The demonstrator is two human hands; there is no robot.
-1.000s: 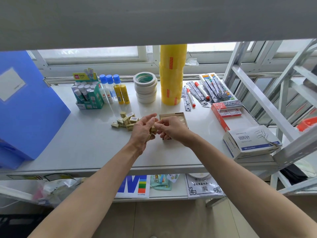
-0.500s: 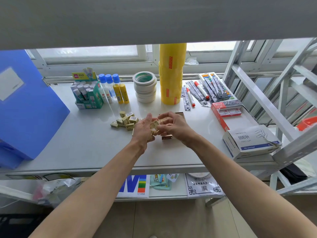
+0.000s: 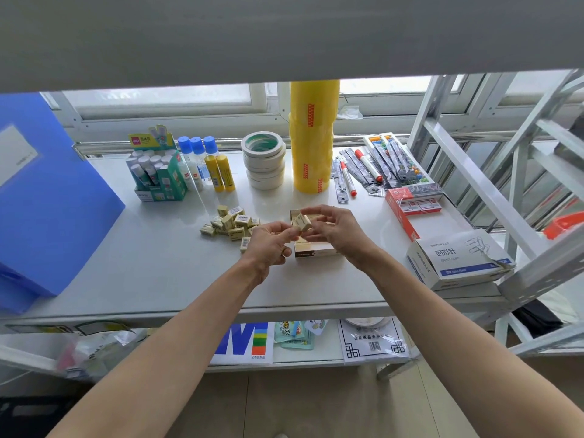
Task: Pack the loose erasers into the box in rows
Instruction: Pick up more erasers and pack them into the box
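A small tan cardboard box (image 3: 311, 249) lies on the white table, mostly hidden behind my hands. To its left is a loose pile of several cream erasers (image 3: 230, 221) with barcode labels. Between the fingertips of both hands, just above the box, I hold a short row of cream erasers (image 3: 301, 220). My right hand (image 3: 335, 230) pinches its right end from above the box. My left hand (image 3: 271, 245) pinches its left end and also keeps one eraser (image 3: 245, 244) tucked against the palm.
Behind the pile stand a green glue stick carton (image 3: 158, 175), glue bottles (image 3: 205, 165), a stack of masking tape (image 3: 264, 161) and tall yellow tape rolls (image 3: 313, 137). Markers (image 3: 368, 167), a red box (image 3: 414, 202) and a paper clip box (image 3: 458, 259) lie right. A blue folder (image 3: 44, 197) stands left.
Both hands have risen slightly from the table and moved over the box. The erasers between the fingers now show as a lifted row, tilted toward the box.
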